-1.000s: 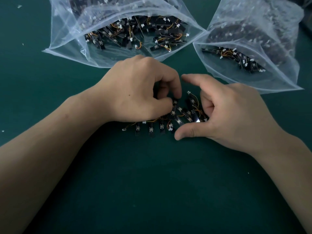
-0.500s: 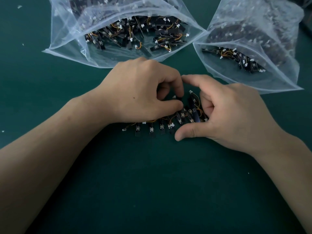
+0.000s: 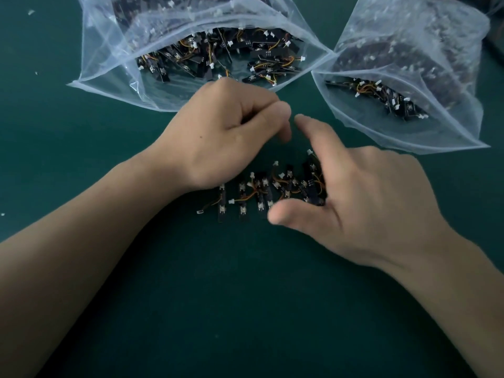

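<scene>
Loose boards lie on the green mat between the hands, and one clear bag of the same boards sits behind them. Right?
Not quite. The head view shows two clear bags behind, the left bag and the right bag, both open and holding boards. The loose boards do lie on the green mat between the left hand and the right hand.

Left hand [image 3: 231, 137] curled, perhaps empty; right hand [image 3: 362, 203] spread.

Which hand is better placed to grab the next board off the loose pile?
Right. The right hand is open, thumb and forefinger straddling the pile; the left hand is curled, fingertips off it.
</scene>
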### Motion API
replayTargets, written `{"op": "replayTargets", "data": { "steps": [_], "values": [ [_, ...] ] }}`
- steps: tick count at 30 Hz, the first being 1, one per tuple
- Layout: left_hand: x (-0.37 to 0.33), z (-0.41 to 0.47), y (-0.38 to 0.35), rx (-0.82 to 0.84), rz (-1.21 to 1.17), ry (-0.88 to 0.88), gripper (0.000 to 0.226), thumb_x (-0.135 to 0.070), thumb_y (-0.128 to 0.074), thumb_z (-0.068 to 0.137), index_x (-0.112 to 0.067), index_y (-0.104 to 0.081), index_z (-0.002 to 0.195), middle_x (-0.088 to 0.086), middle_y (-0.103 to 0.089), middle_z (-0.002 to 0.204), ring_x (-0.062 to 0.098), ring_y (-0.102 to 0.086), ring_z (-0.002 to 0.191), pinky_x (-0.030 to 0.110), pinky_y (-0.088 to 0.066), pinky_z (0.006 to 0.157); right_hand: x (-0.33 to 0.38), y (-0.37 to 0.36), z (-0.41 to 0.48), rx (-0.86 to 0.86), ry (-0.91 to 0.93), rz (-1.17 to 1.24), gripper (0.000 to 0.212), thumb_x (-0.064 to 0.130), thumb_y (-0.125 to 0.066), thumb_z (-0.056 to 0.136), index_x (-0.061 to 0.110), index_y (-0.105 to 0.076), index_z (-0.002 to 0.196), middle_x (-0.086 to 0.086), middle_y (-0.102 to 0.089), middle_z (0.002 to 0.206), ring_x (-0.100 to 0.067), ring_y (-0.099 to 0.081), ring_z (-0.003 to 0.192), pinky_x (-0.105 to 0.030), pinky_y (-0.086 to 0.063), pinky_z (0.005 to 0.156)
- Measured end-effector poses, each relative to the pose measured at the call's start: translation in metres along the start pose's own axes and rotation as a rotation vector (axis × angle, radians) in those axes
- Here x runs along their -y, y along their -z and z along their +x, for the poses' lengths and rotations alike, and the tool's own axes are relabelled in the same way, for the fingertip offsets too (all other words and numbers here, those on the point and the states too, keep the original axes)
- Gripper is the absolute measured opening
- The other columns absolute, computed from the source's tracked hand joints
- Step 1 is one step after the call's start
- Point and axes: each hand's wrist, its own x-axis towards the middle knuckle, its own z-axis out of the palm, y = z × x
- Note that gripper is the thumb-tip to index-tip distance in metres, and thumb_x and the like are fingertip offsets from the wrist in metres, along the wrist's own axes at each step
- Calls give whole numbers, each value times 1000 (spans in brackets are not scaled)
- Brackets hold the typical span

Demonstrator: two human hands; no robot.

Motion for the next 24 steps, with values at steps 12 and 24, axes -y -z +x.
{"op": "replayTargets", "data": {
  "steps": [12, 24],
  "values": [
    [5, 4, -3, -162, -260, 78, 54, -39, -36, 113, -11, -74, 86, 9, -51, 59, 9, -44, 54, 25, -35, 55, 53, -15, 11, -92, -197, -130, 143, 110, -28, 61, 11, -22, 164, -5, -62, 75, -28, -58, 58, -32, -16, 49],
    [5, 3, -2, -150, -263, 75, 52, -42, -31, 112, -11, -71, 99, -2, -52, 59, 8, -46, 57, 21, -37, 60, 15, -19, 13, -77, -29, -18, 59, 65, -45, 94, 22, -59, 131, 2, -63, 102, -24, -63, 95, -33, -39, 59]
  ]
}}
